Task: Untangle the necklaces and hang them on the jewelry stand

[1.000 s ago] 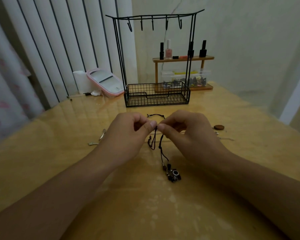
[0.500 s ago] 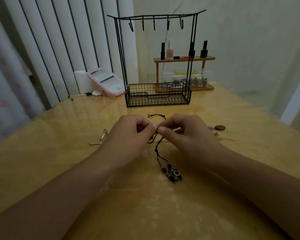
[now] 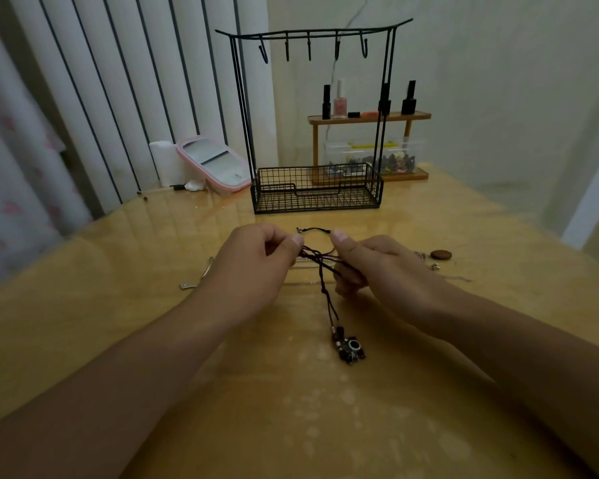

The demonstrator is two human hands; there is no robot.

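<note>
Near the table's (image 3: 118, 340) middle, the left hand (image 3: 253, 267) and right hand (image 3: 377, 267) each pinch the dark cord necklace (image 3: 325, 292), its pendant (image 3: 349, 347) resting on the table. The jewelry stand (image 3: 317, 188) sits toward the far edge, hooks bare

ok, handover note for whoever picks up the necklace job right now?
Left hand: pinches the dark cord necklace at its tangle.
Right hand: pinches the same cord just across from it; strands are spread between the two hands.
The cord's dark pendant lies on the table, below the hands.
A round brown pendant with a thin chain lies to the right; silver pieces lie to the left.
Jewelry stand: all hooks bare.
Done: nothing hung.
Left: finish untangling, then hang every necklace.
</note>
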